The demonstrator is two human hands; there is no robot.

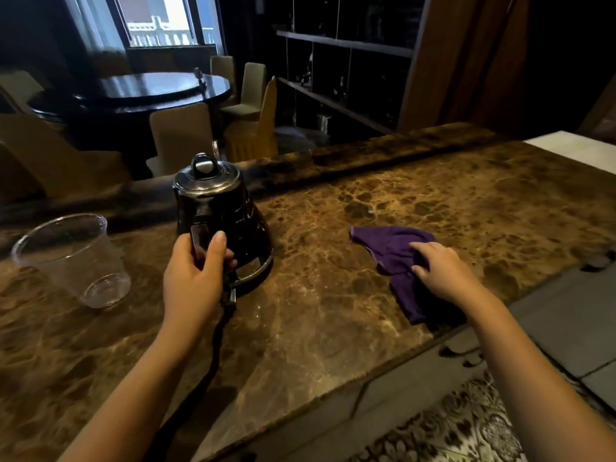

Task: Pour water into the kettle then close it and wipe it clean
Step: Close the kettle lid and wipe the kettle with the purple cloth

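Observation:
A dark, shiny electric kettle (233, 215) stands upright on the brown marble counter (333, 311), its lid with a loop knob closed. My left hand (193, 275) is wrapped around the kettle's handle at its near side. A crumpled purple cloth (393, 251) lies on the counter to the right of the kettle. My right hand (443, 268) rests on the cloth with fingers curled into its folds. A clear plastic cup (73, 258) stands at the far left and looks empty.
A black power cord (213, 348) runs from the kettle's base toward me along my left forearm. The counter's raised back ledge (366, 155) is behind the kettle. A grey surface (566, 311) lies lower right; a dining table and chairs stand beyond.

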